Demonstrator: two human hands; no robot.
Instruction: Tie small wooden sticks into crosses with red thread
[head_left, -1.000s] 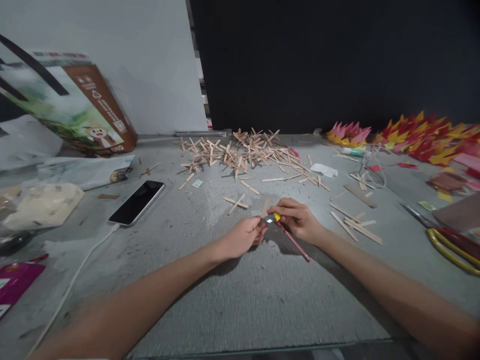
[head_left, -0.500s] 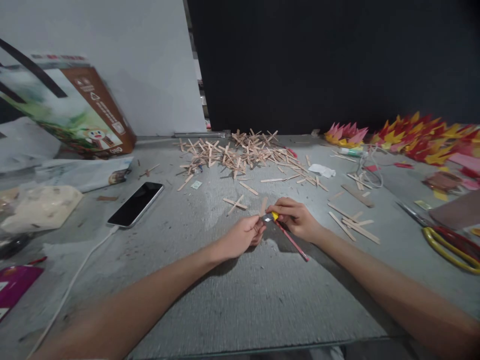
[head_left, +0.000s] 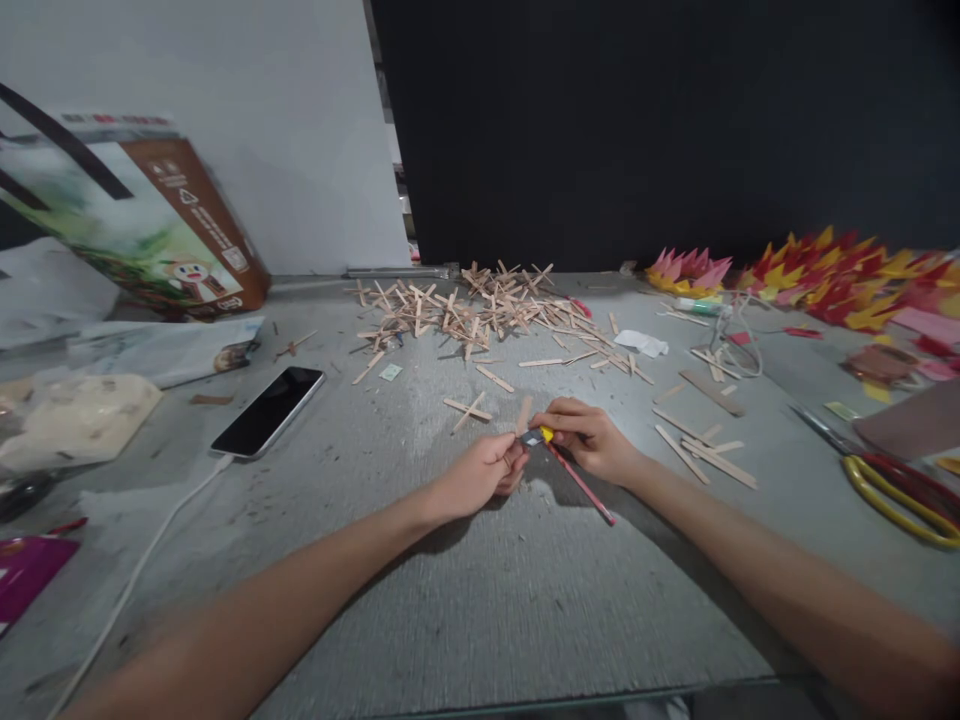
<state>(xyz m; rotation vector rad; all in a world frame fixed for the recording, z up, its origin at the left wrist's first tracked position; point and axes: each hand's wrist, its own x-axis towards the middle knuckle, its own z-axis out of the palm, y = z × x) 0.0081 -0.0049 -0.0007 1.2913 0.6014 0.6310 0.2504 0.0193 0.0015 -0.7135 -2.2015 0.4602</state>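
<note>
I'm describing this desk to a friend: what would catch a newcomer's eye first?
Dead centre, the left hand and right hand meet at a thin red tool with a yellow tip. Behind them sprawls a heap of wooden sticks, and red and yellow paper flowers blaze at the far right.

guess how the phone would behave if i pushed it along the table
The phone lies flat, so it would probably slide, not tip. The white cable at its end may drag along. The glossy face looks slippery.
</note>
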